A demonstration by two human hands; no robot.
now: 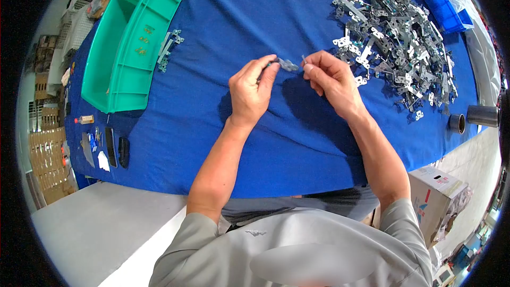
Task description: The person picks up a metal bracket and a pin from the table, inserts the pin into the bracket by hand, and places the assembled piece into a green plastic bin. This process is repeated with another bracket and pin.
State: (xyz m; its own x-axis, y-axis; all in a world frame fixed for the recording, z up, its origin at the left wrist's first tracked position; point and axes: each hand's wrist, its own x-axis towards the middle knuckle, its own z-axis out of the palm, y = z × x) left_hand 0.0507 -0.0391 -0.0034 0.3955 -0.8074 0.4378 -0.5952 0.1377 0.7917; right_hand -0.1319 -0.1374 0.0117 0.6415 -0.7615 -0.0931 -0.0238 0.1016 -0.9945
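My left hand (252, 90) is raised over the blue cloth, thumb and fingers pinched on one end of a small metal part (287, 65). The part points toward my right hand (333, 81). Between that hand's thumb and fingertips is a small thin piece (304, 59), too small to make out. To the right of my hands lies a large pile of metal brackets (398, 37). A few similar brackets (168, 49) lie on the cloth at the left, beside a green bin (125, 69).
A blue bin (443, 8) stands at the back right. Two dark cylinders (457, 123) are at the right edge. Near the left edge lie a small bottle (85, 119), a black phone-like object (110, 147) and a dark case (124, 152). A cardboard box (438, 196) is below the right edge.
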